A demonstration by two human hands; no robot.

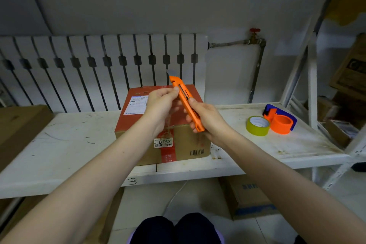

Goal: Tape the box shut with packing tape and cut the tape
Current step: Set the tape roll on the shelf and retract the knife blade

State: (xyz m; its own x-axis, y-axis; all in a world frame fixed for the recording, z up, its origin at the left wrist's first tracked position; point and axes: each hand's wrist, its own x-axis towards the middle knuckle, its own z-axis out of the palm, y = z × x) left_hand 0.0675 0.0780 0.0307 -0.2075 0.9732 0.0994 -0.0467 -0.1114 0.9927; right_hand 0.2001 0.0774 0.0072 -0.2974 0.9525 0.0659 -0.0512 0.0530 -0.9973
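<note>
Hands (179,112) grip orange cutter (186,103) above box (138,121)

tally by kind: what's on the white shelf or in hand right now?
Cardboard box: 1
Utility knife, orange, held by left hand and right hand: 1
Tape roll, yellow-green: 1
Tape dispenser, orange and blue: 1
Total: 4

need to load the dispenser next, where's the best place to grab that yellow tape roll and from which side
Grip the yellow tape roll by its outer rim, coming straight down from above. It lies flat on the white shelf with its hole facing up. Approach from its left or front: the orange dispenser sits tight against its right side.
</note>
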